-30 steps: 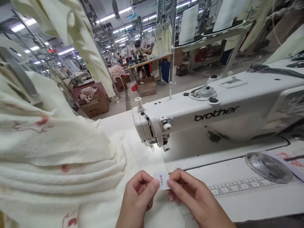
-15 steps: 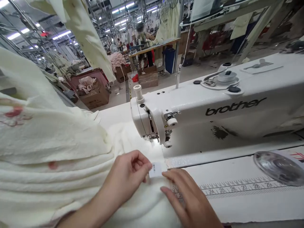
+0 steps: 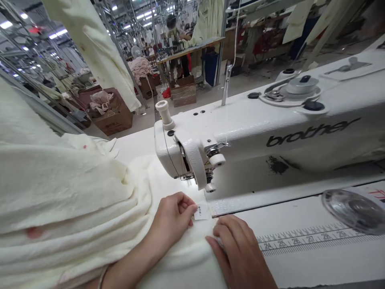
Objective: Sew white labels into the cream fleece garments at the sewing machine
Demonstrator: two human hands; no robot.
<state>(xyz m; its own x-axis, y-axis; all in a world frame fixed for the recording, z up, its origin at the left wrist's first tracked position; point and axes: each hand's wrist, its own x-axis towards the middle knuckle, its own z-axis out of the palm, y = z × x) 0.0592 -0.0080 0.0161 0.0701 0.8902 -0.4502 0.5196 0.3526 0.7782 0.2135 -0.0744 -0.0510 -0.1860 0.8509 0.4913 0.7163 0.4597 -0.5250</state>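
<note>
Sewing machine (image 3: 258,124) stands white, cream cloth (image 3: 75,176) heaped to its left. Right hand (image 3: 237,245) curls at the cloth's edge, grip unclear to me; left hand (image 3: 173,216) pinches a small label (image 3: 201,212) over the cloth.

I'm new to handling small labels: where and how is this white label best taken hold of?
Likely at the left edge of the white label, coming from the left, as the left hand does: it is small and flat, over the cream fabric, and a thumb-and-finger pinch there leaves its right part uncovered.
</note>
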